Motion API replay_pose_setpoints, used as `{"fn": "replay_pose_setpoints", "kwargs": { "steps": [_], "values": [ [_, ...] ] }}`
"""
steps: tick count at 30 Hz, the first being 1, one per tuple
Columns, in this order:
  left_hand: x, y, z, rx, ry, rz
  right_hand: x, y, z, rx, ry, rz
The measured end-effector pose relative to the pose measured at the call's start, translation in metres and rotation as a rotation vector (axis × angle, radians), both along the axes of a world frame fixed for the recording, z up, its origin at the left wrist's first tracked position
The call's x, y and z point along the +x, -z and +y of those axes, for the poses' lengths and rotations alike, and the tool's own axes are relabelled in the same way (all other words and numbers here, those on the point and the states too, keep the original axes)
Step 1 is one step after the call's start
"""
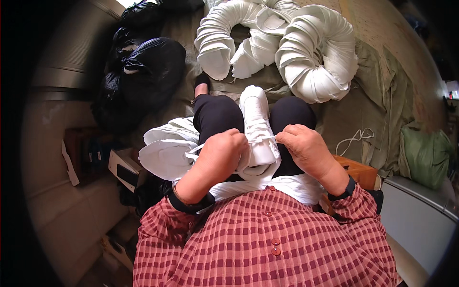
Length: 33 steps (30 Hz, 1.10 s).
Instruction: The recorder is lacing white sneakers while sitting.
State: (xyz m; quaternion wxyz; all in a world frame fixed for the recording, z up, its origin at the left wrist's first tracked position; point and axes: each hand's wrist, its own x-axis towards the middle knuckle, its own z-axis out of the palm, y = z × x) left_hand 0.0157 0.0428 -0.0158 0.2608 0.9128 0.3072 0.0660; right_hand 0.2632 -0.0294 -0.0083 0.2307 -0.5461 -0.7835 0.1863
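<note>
A white lace-up shoe (254,107) lies between my knees, its toe pointing away from me and its tongue toward my lap. Over its eyelets a white shoelace (268,137) is stretched from side to side. My left hand (222,150) is closed at the shoe's left edge, pinching one end of the lace; the fingertips are partly hidden. On the other side my right hand (302,146) pinches the lace between thumb and fingers. More white shoe uppers (165,155) lie nested beside my left thigh.
Curled stacks of white shoe uppers (318,57) rest on a cloth ahead. Black plastic bags (155,69) stand at the far left. A loose white lace (355,137) lies to the right, near a wooden box (357,172), a grey cabinet (418,210) and a green bag (423,153).
</note>
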Motion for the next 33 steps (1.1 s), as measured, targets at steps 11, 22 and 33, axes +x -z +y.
{"fn": "replay_pose_setpoints", "kwargs": {
  "steps": [11,22,33],
  "values": [
    [0.002,-0.005,-0.001,-0.712,-0.421,-0.156,-0.004,-0.007,0.003,0.027,-0.073,-0.212],
    [0.004,-0.003,-0.003,-0.65,-0.402,-0.128,-0.009,-0.011,0.003,0.08,-0.107,-0.345],
    [0.003,-0.004,-0.002,-0.717,-0.417,-0.165,-0.002,-0.004,0.007,0.065,-0.056,-0.116]
  ]
}}
